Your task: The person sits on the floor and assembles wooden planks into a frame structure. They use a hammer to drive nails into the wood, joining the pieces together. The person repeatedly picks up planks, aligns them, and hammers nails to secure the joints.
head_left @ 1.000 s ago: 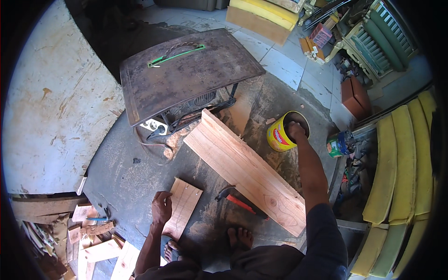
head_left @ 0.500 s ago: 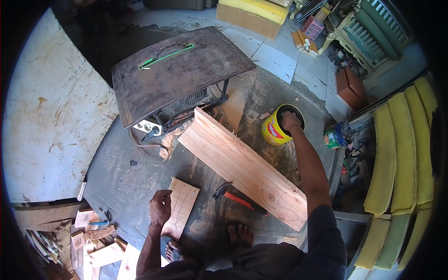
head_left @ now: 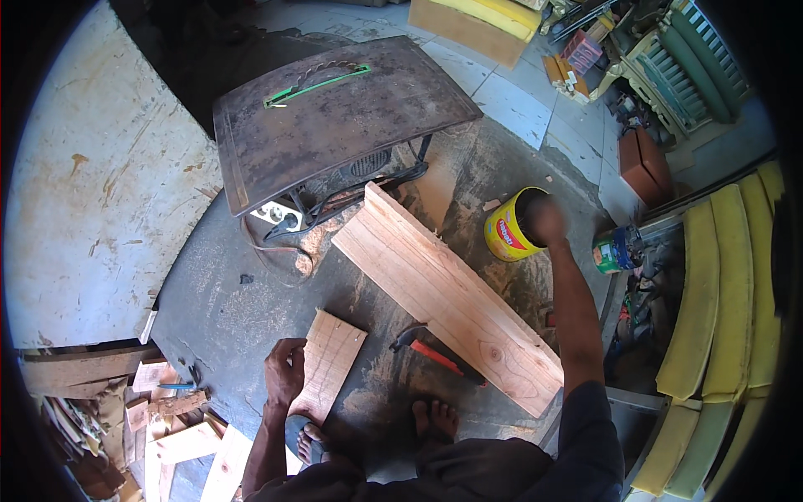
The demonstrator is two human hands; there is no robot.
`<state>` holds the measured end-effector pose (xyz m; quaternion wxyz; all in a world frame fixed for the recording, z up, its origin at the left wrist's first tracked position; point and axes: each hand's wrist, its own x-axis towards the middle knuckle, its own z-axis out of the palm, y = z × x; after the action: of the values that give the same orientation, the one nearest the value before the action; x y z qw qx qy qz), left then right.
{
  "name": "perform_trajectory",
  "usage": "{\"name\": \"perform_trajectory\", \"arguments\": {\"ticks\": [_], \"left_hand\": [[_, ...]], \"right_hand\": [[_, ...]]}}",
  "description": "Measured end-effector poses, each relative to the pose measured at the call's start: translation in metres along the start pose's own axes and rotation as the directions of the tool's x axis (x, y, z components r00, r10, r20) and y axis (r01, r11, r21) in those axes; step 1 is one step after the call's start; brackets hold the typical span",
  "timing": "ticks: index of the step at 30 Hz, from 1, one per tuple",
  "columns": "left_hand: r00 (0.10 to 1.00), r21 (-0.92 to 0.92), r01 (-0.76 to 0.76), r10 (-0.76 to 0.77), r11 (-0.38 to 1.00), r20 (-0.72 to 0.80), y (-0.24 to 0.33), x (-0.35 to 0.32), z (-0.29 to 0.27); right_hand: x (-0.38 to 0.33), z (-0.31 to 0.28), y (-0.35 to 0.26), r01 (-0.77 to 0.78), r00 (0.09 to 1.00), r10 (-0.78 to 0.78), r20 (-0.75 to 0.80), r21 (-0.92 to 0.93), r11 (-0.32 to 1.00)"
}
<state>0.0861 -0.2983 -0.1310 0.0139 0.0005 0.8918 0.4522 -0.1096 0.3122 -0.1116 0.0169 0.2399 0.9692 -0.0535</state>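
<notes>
My right hand [head_left: 548,219], smeared by motion, is at the right side of the yellow bucket's [head_left: 493,236] mouth; its fingers and anything in them cannot be made out. The bucket leans a little, its inside dark. My left hand [head_left: 285,368] is closed with curled fingers beside a short wooden board [head_left: 333,356]; whatever it may hold is hidden. Between that board and the bucket lies a long wooden piece [head_left: 435,293] with a raised strip along its far edge. A hammer [head_left: 437,357] with an orange and black handle rests against its near side.
Ahead stands a dark metal saw table [head_left: 343,125] with a blade slot, a power strip [head_left: 280,215] and cables beneath. A large pale panel [head_left: 92,192] is at left, wood offcuts [head_left: 188,442] lower left. A green can [head_left: 613,251] and yellow cushions [head_left: 715,293] are at right.
My right hand has come up from inside the bucket to its right rim and is now blurred. The whole view has shifted slightly. My left hand stays curled beside the short board.
</notes>
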Motion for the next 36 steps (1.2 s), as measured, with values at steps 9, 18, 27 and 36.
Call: {"name": "perform_trajectory", "arguments": {"ticks": [9,18,27,36], "left_hand": [[0.990,-0.397,0.050,0.007,0.916,0.140,0.055,0.002,0.021],[0.960,-0.537,0.075,0.084,0.840,0.266,0.072,-0.029,0.043],[0.947,-0.690,0.317,-0.261,0.651,0.189,0.021,-0.053,0.049],[0.940,-0.353,0.289,-0.334,0.890,-0.073,-0.031,0.030,0.060]], "right_hand": [[-0.151,-0.062,-0.097,-0.238,0.965,-0.057,0.254,0.949,0.205],[-0.381,0.025,-0.199,-0.859,0.452,-0.442,0.775,0.512,0.017],[-0.386,0.065,-0.172,0.101,0.735,-0.605,0.306,0.833,0.544],[-0.349,0.089,-0.101,0.392,0.883,-0.388,0.264,0.042,0.919]]}}
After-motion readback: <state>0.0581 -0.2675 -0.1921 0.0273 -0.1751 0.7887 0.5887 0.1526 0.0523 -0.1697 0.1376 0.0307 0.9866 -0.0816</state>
